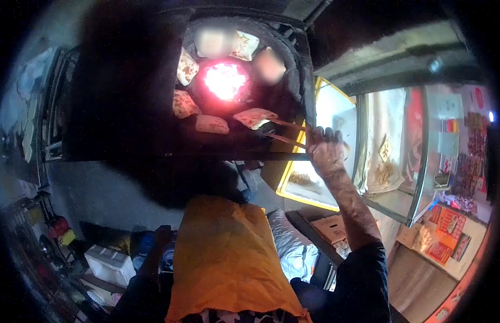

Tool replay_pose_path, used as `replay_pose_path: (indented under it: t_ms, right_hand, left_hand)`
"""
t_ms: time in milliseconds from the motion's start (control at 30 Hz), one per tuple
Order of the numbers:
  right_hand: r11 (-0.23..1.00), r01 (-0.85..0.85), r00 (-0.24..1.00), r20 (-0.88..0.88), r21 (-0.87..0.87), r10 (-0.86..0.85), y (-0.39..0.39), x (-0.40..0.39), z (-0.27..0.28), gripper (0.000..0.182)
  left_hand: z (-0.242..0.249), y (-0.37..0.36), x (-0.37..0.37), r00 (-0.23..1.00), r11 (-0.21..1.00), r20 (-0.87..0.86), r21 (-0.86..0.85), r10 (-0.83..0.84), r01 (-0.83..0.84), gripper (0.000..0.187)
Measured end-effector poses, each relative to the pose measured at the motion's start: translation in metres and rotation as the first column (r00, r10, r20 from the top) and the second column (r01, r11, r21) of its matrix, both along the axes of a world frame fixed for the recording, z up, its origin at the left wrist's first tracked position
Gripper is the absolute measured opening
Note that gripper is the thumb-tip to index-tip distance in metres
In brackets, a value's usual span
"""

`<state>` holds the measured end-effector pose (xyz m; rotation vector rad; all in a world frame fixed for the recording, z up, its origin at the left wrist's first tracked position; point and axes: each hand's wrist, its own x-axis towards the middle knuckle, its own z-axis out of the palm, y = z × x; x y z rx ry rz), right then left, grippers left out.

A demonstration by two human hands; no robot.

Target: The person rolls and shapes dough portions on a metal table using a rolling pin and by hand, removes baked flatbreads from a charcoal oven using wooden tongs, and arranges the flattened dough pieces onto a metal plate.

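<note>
My right hand [326, 151], at the right edge of a dark oven [301, 51], is closed around a pair of long tongs [286, 140]. The tong tips reach into the oven, right at a browned flatbread [253, 118]. Left of it lies a paler flatbread [212, 124], and more flatbreads [186, 67] sit around a bright glowing fire [225, 81]. Two pale round shapes at the back are blurred. Low on the left, my left hand [163, 236] hangs beside my orange apron [223, 258], its fingers lost in shadow.
A lit, yellow-framed box [336, 116] stands directly right of the oven. Beyond it, a glass-sided case holds cloth and a piece of flatbread [386, 148]. A silver bag [293, 245] and a cardboard box [331, 229] lie below; a white container [110, 265] stands at lower left.
</note>
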<state>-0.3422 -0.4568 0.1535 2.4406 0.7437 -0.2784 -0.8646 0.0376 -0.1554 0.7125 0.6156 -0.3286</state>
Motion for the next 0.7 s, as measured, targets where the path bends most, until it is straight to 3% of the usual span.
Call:
replay_pose_path:
  t_ms: [33,67,100,133,167,200,233,267,300,333,367,400,433,467,500,533,600,700]
  right_hand:
    - [1.000,-0.026,1.000,0.014,-0.014,0.027,0.005,0.012,0.000,0.054]
    - [0.997,-0.055,0.998,0.026,-0.056,0.056,0.009,0.021,0.001,0.054]
    - [0.999,-0.035,0.999,-0.002,-0.021,0.035,0.008,0.029,0.002,0.054]
    - [1.000,-0.011,0.999,-0.031,0.016,0.011,0.013,0.034,0.007,0.055]
    - [0.999,0.044,0.993,-0.112,-0.014,-0.045,0.016,0.035,0.016,0.056]
    - [0.999,0.049,0.992,-0.115,-0.017,-0.050,0.020,0.032,0.017,0.056]
    - [0.998,0.024,0.995,-0.093,-0.052,-0.029,0.022,0.029,0.018,0.056]
    - [0.996,-0.002,0.997,-0.071,-0.086,-0.005,0.020,0.027,0.018,0.057]
    - [0.994,-0.111,0.989,0.095,0.005,0.110,0.007,0.023,-0.006,0.054]
    - [0.994,-0.112,0.989,0.098,0.015,0.110,0.005,0.022,-0.022,0.054]
    - [0.992,-0.126,0.989,0.083,0.025,0.124,0.008,0.025,-0.037,0.054]
    - [0.989,-0.144,0.988,0.068,0.037,0.142,0.012,0.029,-0.050,0.055]
    - [0.963,-0.234,0.970,0.102,0.131,0.222,0.016,0.031,-0.059,0.052]
    - [0.943,-0.204,0.978,0.086,0.262,0.188,0.018,0.035,-0.071,0.048]
    - [0.932,-0.233,0.971,0.127,0.276,0.205,0.012,0.030,-0.073,0.049]
    - [0.923,-0.258,0.961,0.171,0.287,0.216,0.006,0.025,-0.065,0.051]
    - [0.909,-0.195,0.970,0.211,0.368,0.122,-0.015,0.004,-0.034,0.055]
    - [0.868,-0.022,0.967,0.230,0.496,-0.107,-0.084,-0.039,-0.012,0.054]
  left_hand:
    - [-0.016,0.004,-0.010,1.000,1.000,-0.007,-0.011,0.013,-0.013,0.011]
    - [-0.033,0.008,-0.016,0.989,0.949,-0.080,-0.279,0.126,-0.144,0.010]
    - [-0.046,0.012,-0.021,0.961,0.814,-0.176,-0.513,0.211,-0.273,0.010]
    - [-0.034,0.012,-0.012,0.960,0.810,-0.181,-0.515,0.214,-0.278,0.010]
    - [-0.020,0.013,-0.005,0.994,0.986,0.000,0.125,-0.108,0.108,0.010]
    - [-0.001,0.013,0.008,0.883,0.581,-0.066,0.729,-0.465,0.361,0.012]
    - [0.014,0.010,0.019,0.880,0.581,-0.065,0.728,-0.470,0.364,0.012]
    - [0.027,0.005,0.030,0.954,0.823,-0.192,0.486,-0.229,0.295,0.015]
    - [0.035,0.002,0.036,0.925,0.967,-0.380,0.230,-0.016,0.111,0.018]
    - [0.026,0.002,0.032,0.926,0.964,-0.378,0.240,-0.012,0.111,0.018]
    - [0.008,0.000,0.023,0.963,0.805,-0.225,0.539,-0.148,0.249,0.020]
    - [-0.001,-0.002,0.014,0.939,0.539,-0.123,0.791,-0.322,0.289,0.022]
    - [0.014,-0.015,0.020,0.941,0.527,-0.130,0.801,-0.313,0.286,0.022]
    - [0.039,-0.033,0.033,0.981,0.711,-0.098,0.678,-0.166,0.188,0.021]
    - [0.067,-0.044,0.050,0.996,0.846,-0.090,0.530,-0.017,0.063,0.021]
    - [0.054,-0.042,0.028,0.996,0.833,-0.089,0.549,-0.025,0.070,0.021]
    - [-0.002,-0.043,-0.009,0.948,0.960,-0.213,0.200,0.235,-0.194,0.025]
    - [0.022,-0.072,0.019,0.966,0.881,-0.240,0.432,-0.093,0.192,0.026]
